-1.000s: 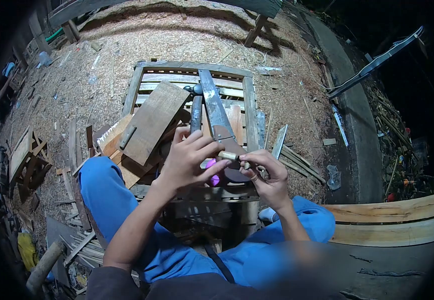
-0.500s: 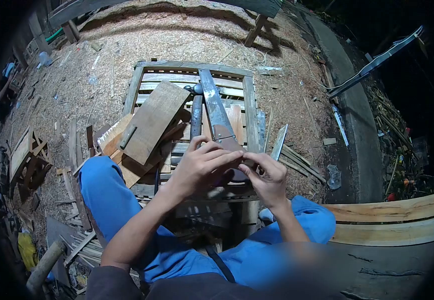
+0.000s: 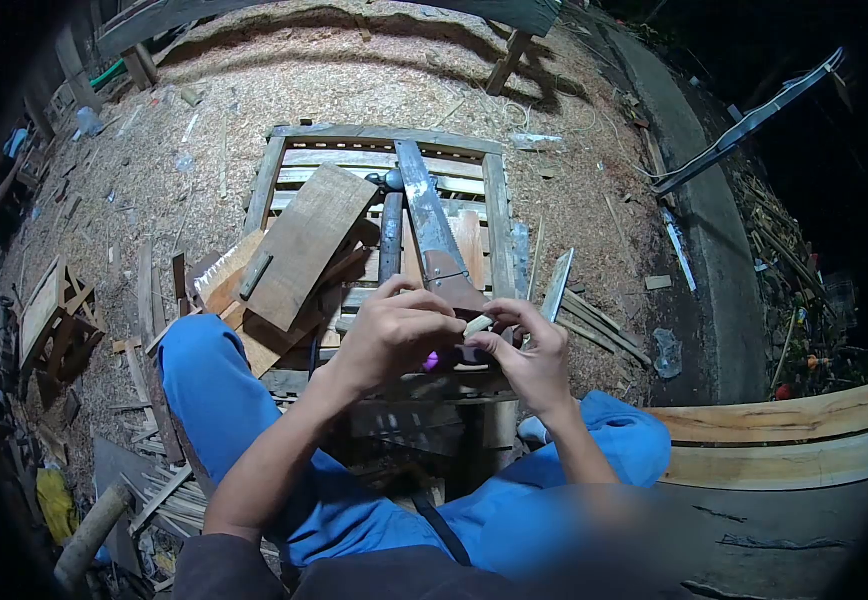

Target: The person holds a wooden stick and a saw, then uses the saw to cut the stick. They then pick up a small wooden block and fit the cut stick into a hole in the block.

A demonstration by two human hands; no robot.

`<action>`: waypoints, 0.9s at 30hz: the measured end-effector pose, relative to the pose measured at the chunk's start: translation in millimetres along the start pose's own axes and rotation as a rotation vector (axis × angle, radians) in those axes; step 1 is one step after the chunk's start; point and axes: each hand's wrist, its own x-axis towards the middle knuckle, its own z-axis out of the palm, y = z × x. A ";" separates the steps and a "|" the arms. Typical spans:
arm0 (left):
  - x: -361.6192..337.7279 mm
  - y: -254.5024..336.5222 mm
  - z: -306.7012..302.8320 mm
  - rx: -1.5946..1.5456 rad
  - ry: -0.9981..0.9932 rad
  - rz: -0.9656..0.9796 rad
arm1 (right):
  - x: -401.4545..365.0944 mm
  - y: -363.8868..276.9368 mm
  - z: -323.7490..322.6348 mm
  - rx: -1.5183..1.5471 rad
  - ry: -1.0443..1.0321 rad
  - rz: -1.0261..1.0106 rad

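Between my two hands is a small pale piece (image 3: 478, 325), light-coloured and stubby like a bit of wood. My right hand (image 3: 536, 362) pinches it between thumb and fingers. My left hand (image 3: 394, 335) is closed, its fingertips at the piece's other end; whether they grip it or something else is hidden. Below the left fingers shows a bright pink spot (image 3: 431, 361), too small to name. Just beyond my hands a handsaw (image 3: 428, 205) lies on a slatted wooden table (image 3: 497, 215), its handle partly covered. A hammer (image 3: 392, 235) lies left of the saw.
A wide board (image 3: 314, 240) rests at an angle on the table's left side, above other wood pieces. Long planks (image 3: 784, 420) lie at my right. A small wooden stand (image 3: 57, 315) is on the left. Wood shavings and scraps cover the ground.
My fingertips have drawn slightly apart, and the small pale piece now shows between them. The pink spot has come into sight below my left hand.
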 end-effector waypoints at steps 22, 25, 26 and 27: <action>1.2 11.0 10.7 -0.125 0.179 -0.286 | -0.7 -4.9 2.1 0.102 -0.052 0.005; -0.2 10.6 11.0 -0.112 0.179 -0.289 | -1.5 -1.6 3.5 0.087 -0.042 0.004; -0.6 10.2 11.2 -0.113 0.178 -0.289 | -1.7 -0.4 3.9 0.083 -0.033 0.000; -0.9 9.7 11.0 -0.101 0.176 -0.280 | -1.9 0.3 4.1 0.083 -0.033 0.000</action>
